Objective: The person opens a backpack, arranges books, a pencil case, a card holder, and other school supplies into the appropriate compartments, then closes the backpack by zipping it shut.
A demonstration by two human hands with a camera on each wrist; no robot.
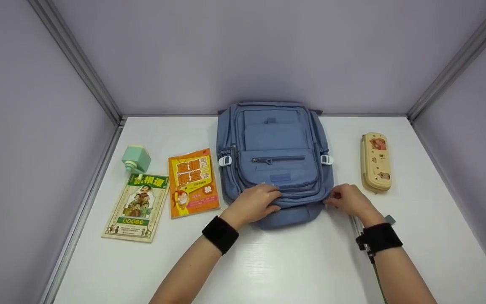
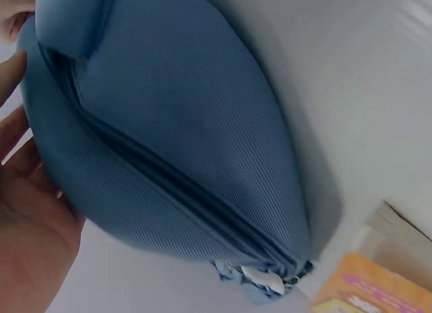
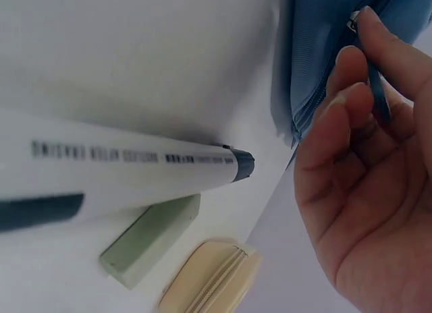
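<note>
- Across the white table (image 1: 293, 261), a blue backpack (image 1: 274, 139) is lying flat on its back, its top end pointing toward the rear wall, and everything else is taking its place around it.
- Left of the backpack, an orange book (image 1: 192, 182) is lying just beside its side, and a green-titled book (image 1: 137, 207) is sitting further left, with a small mint-green box (image 1: 136, 159) beyond that book's far end.
- Right of the backpack, a cream pencil case (image 1: 376, 161) is lying well apart from it.
- At the backpack's near end, the left hand (image 1: 255, 203) is resting on the fabric, fingers laid relaxed over the front pocket edge, pressing down and gripping nothing.
- At the backpack's near right corner, the right hand (image 1: 349, 200) is working the seam: the wrist view is showing its fingertips (image 3: 351, 63) curled and pinching a dark zipper pull (image 3: 378, 90) right at the zip line.
- Under that wrist, near the backpack's corner, a white marker (image 3: 121, 175) and a pale green eraser (image 3: 152, 239) are lying on the table.
</note>
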